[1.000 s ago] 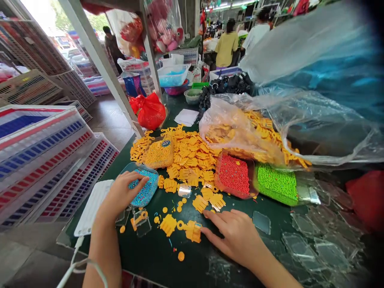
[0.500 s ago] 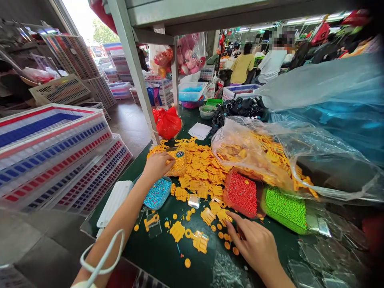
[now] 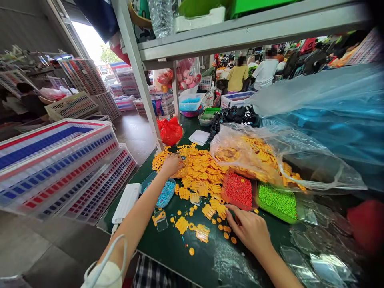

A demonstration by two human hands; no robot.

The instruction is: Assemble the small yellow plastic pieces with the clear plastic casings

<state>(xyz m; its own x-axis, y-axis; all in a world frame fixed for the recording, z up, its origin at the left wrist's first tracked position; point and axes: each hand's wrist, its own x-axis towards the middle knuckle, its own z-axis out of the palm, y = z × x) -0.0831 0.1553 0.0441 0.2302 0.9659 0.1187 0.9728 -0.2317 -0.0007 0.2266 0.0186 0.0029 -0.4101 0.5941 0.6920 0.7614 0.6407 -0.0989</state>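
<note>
My left hand [image 3: 171, 165] reaches over a shallow tray of yellow beads [image 3: 181, 172] and covers most of it, with the fingers on or just above the beads. Whether it holds anything is hidden. My right hand [image 3: 244, 228] lies open on the dark green table [image 3: 168, 244], fingers spread, next to small yellow discs [image 3: 226, 232] and below a tray of red beads [image 3: 239, 190]. A heap of flat yellow plastic pieces [image 3: 201, 178] fills the space between the hands. A tray of blue beads [image 3: 163, 193] sits under my left forearm, and a tray of green beads [image 3: 277, 202] lies right of the red one.
A clear bag of yellow pieces [image 3: 249, 156] lies behind the trays. Clear plastic sheets [image 3: 318, 256] cover the right of the table. A white pegboard [image 3: 126, 203] sits at the left edge, beside stacked red-and-blue trays [image 3: 60, 168]. A shelf post [image 3: 138, 68] rises behind. Co-workers [image 3: 249, 72] sit beyond.
My left hand has moved from the blue bead tray onto the yellow bead tray. My right hand has shifted up and right toward the red tray. The view has tilted upward.
</note>
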